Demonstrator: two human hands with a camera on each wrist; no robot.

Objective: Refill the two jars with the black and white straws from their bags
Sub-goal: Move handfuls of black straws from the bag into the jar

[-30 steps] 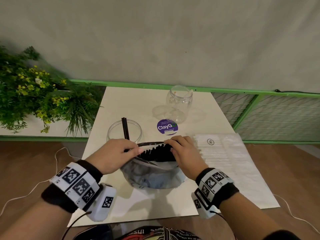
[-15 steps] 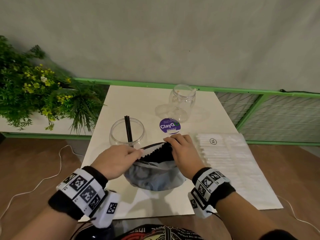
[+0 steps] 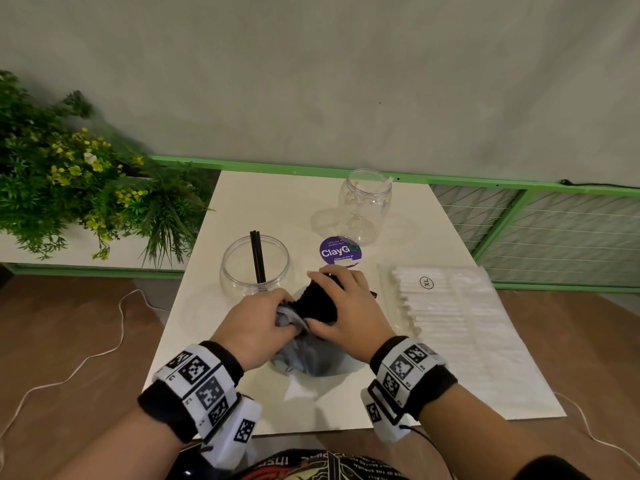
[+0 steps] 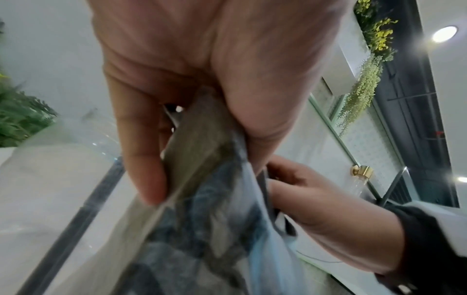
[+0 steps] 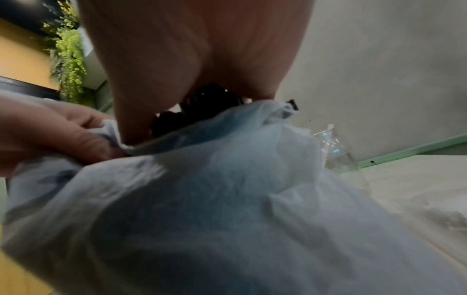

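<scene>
Both hands at the bag of black straws.
Left hand (image 3: 258, 322) pinches bag (image 3: 311, 356) edge; right hand (image 3: 349, 306) wraps black straw bundle (image 3: 317, 303); near jar (image 3: 255, 265) beside.

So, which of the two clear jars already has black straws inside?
The wide round clear jar near the left hand: two black straws stand in it. The taller narrow-mouthed clear jar farther back holds none.

On the counter (image 3: 242, 202), the wide jar (image 3: 255, 265) stands left, the narrow jar (image 3: 365, 206) far right, the sticker (image 3: 340, 250) between them, the straw bag (image 3: 450, 313) right.
</scene>
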